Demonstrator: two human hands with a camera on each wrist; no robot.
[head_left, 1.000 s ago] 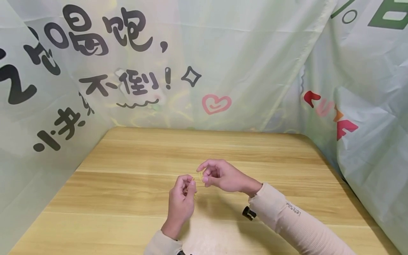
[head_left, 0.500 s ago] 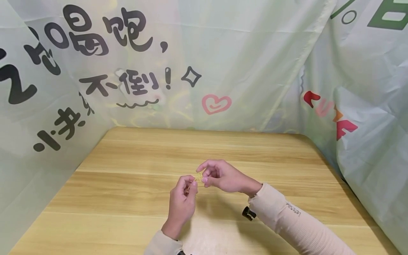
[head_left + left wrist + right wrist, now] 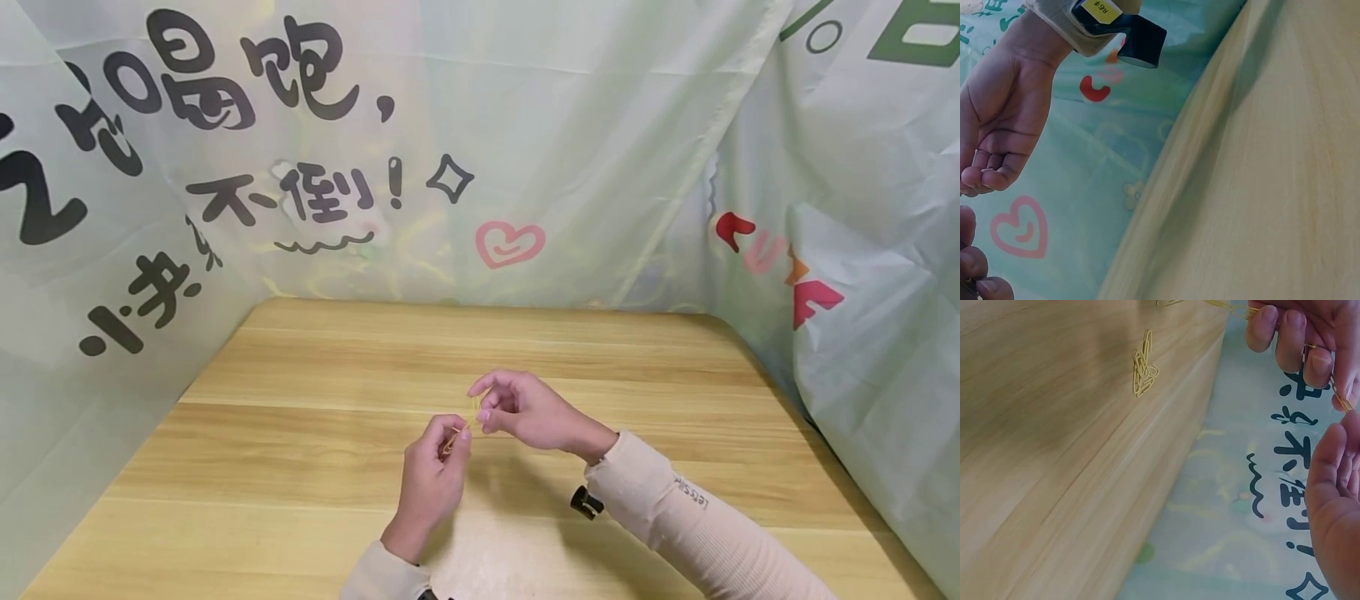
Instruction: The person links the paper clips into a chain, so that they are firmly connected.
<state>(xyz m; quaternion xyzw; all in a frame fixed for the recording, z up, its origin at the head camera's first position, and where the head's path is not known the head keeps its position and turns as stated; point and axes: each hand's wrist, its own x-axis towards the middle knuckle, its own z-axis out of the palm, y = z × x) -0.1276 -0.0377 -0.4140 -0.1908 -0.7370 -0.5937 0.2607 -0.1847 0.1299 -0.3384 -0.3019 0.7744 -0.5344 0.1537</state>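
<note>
Between thumb and finger, my left hand [image 3: 437,479] holds yellow wire paper clips [image 3: 450,442]. My right hand [image 3: 531,414] pinches another paper clip [image 3: 477,406] just above and to the right. The clips meet between the fingertips; whether they are linked cannot be told. In the right wrist view, linked clips [image 3: 1250,311] trail from the left hand [image 3: 1291,337], and the right hand [image 3: 1335,494] reaches up from below to a clip [image 3: 1341,400]. The left wrist view catches the right hand [image 3: 1013,119] and the left hand's fingertips [image 3: 972,262]; the clips are hidden there.
A small pile of yellow paper clips [image 3: 1143,372] lies on the wooden table [image 3: 315,367], seen in the right wrist view. Printed pale curtains [image 3: 600,150] enclose the table's back and sides. A black camera mount [image 3: 587,502] sits at the right cuff.
My left hand has shifted slightly right and its clips have come up against the clip in my right hand. The right hand has risen a little, still pinching its clip.
</note>
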